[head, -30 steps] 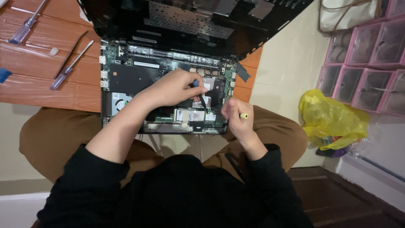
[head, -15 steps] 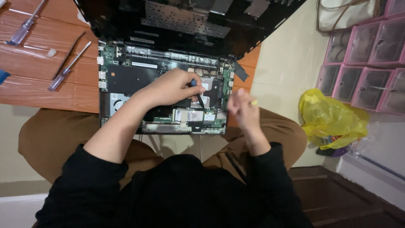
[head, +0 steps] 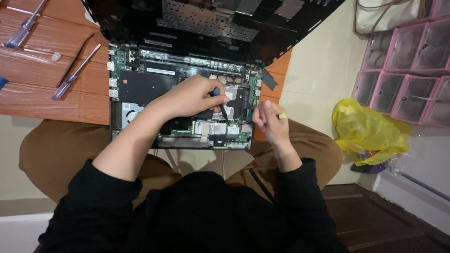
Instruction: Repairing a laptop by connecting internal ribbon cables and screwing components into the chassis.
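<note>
An opened laptop lies on a wooden table with its green circuit board and black parts exposed. My left hand rests over the middle of the board and grips a thin black pointed tool whose tip touches the board. My right hand hovers at the laptop's right front corner, fingers closed around a small yellow-tipped tool. The laptop's black lid stands open at the far side.
Two clear-handled screwdrivers and a thin black pick lie on the wooden table to the left. A yellow plastic bag sits on the floor at right, beside pink drawer boxes.
My right hand shifted slightly up and left toward the laptop's right edge, then settled. My left hand stayed on the board with the black tool.
</note>
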